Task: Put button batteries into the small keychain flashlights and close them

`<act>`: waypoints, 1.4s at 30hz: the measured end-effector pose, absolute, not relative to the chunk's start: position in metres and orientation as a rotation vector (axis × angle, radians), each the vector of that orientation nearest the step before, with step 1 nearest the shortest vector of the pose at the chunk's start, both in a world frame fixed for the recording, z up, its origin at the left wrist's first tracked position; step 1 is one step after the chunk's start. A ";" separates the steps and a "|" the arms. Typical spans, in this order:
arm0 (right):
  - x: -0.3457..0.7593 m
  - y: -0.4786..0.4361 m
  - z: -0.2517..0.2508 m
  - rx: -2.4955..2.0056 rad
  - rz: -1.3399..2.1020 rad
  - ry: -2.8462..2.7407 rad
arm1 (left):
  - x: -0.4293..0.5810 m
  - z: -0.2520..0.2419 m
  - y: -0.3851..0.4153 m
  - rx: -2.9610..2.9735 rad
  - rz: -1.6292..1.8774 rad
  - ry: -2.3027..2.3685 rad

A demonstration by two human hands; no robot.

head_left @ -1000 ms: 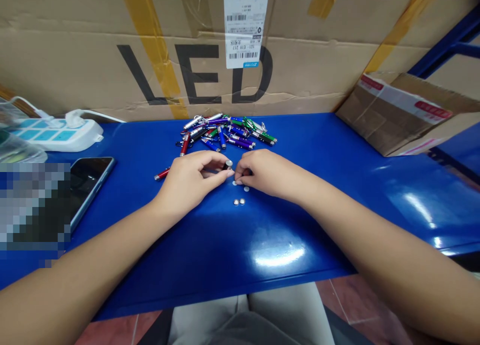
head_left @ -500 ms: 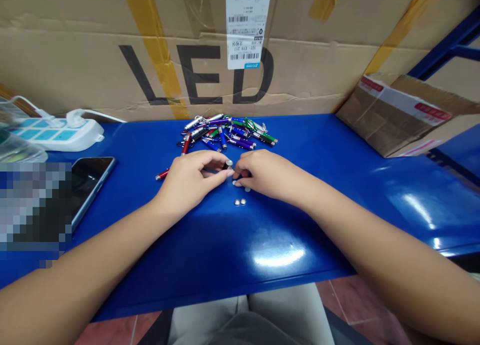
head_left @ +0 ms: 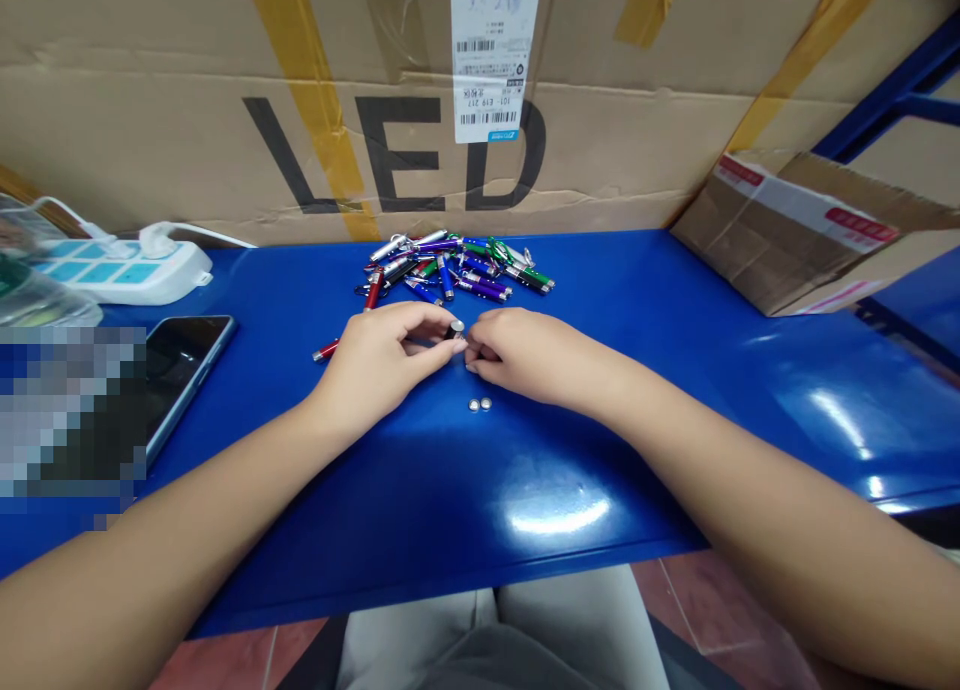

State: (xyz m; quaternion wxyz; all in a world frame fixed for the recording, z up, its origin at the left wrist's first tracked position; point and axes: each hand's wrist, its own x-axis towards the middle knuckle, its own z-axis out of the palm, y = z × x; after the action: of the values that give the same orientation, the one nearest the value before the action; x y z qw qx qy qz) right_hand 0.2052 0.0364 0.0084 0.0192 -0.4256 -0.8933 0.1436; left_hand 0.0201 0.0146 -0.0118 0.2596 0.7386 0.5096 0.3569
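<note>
Between the thumb and fingers of my left hand (head_left: pixel 386 355) is a small dark cylinder (head_left: pixel 455 329) with a silvery round end facing up. My right hand (head_left: pixel 517 350) is just to its right, fingertips pinched together near the cylinder; whatever they hold, if anything, is too small to make out. Two silver button cells (head_left: pixel 480 405) lie side by side on the blue table (head_left: pixel 420 510) below the hands. Behind my hands is a pile of small metal penlights (head_left: pixel 457 265) in several colours. A red penlight (head_left: pixel 327 350) lies partly behind my left hand.
A phone (head_left: pixel 176 370) and a white power strip (head_left: pixel 150 270) with plugs are at the left, beside a clear plastic item (head_left: pixel 45 295). An open cardboard box (head_left: pixel 795 240) stands at the back right. A large carton (head_left: pixel 187 120) marked LED rises behind the table.
My right hand has shifted slightly, its fingers drawn closer together. The small pale discs beside its fingertips no longer show. My left hand keeps its hold on the cylinder.
</note>
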 end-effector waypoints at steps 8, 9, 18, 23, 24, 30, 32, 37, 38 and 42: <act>0.222 0.041 0.008 -1.248 0.499 -2.609 | 0.021 -0.011 0.015 2.007 0.968 1.383; 0.223 0.041 0.009 -1.244 0.494 -2.572 | 0.021 -0.010 0.015 2.014 0.967 1.383; 0.203 0.036 0.005 -1.247 0.616 -2.619 | 0.016 -0.006 0.019 2.019 1.027 1.463; 0.197 0.037 0.006 -1.314 0.755 -2.620 | 0.018 -0.006 0.018 2.062 0.991 1.451; 0.197 0.038 0.007 -1.311 0.752 -2.625 | 0.018 -0.006 0.017 2.066 0.985 1.452; 0.194 0.034 0.011 -1.297 0.704 -2.720 | 0.018 -0.007 0.017 2.081 0.955 1.436; 0.194 0.033 0.011 -1.269 0.726 -2.744 | 0.018 -0.007 0.018 2.068 0.958 1.437; 0.195 0.030 0.010 -1.229 0.793 -2.731 | 0.018 -0.007 0.019 2.057 0.972 1.445; 0.195 0.029 0.010 -1.224 0.798 -2.723 | 0.018 -0.007 0.019 2.060 0.973 1.446; 0.196 0.027 0.008 -1.183 0.789 -2.723 | 0.017 -0.007 0.019 2.074 0.969 1.434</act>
State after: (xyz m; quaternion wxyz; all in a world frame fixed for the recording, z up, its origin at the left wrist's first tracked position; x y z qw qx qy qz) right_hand 0.1961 0.0272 0.0079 0.0348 -0.3848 -0.8859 0.2568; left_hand 0.0173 0.0194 -0.0074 0.2181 0.7493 0.5181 0.3501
